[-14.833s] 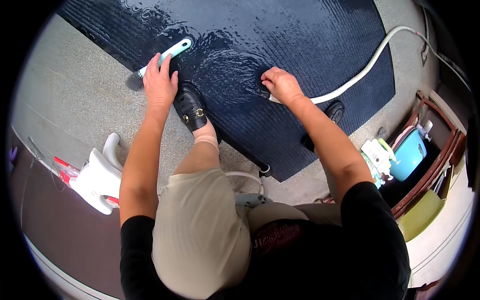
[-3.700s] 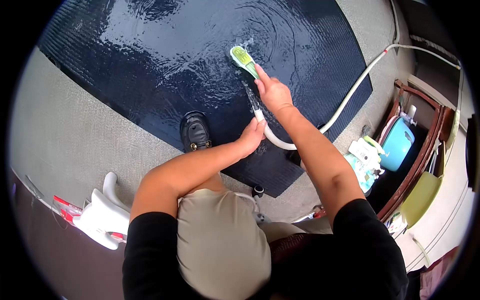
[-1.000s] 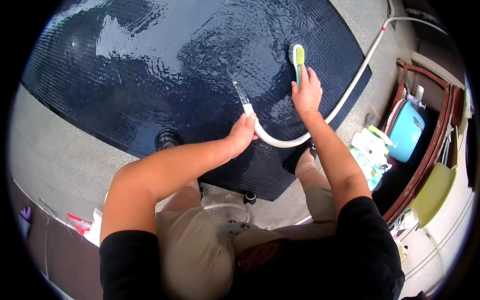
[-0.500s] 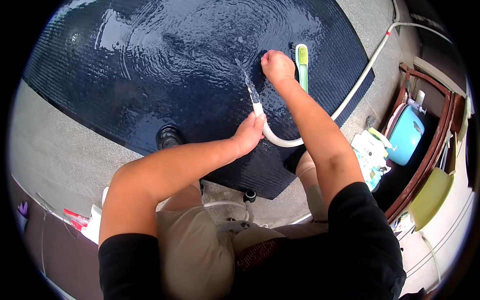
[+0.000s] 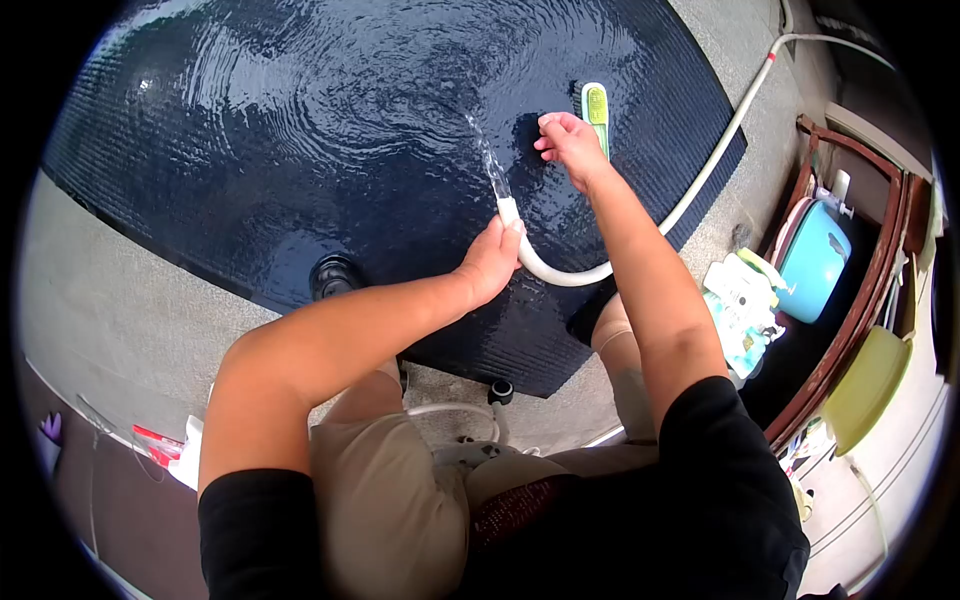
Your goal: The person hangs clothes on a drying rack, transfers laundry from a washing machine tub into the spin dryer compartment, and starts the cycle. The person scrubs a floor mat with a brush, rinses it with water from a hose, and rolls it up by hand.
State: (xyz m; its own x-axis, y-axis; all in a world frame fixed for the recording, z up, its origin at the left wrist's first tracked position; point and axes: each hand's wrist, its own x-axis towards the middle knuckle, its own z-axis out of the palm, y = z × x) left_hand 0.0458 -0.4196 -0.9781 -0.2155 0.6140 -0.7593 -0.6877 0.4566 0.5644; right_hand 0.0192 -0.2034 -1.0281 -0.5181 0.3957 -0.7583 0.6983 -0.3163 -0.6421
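Note:
My left hand (image 5: 490,262) is wrapped around a white hose (image 5: 565,277) near its end. A stream of water (image 5: 490,160) shoots forward from the hose onto a dark ribbed mat (image 5: 400,215), where ripples spread. Over the mat, my right hand (image 5: 572,150) holds nothing, its fingers loosely bent and apart. Just beside it lies a scrubbing brush (image 5: 597,105) with a pale green and white body, its lower part hidden behind my right hand and forearm.
The hose runs back along the mat's right side. At right stands a brown-framed shelf (image 5: 780,425) with a blue basin (image 5: 815,265) and an olive-green basin (image 5: 868,390). White-and-green packets (image 5: 740,305) lie by it. A black shoe (image 5: 335,275) is on the mat.
My right hand has loosened from a fist, its fingers now parted, and shifted slightly right and down. My left hand still grips the hose, tilted a little more leftward, with water flowing.

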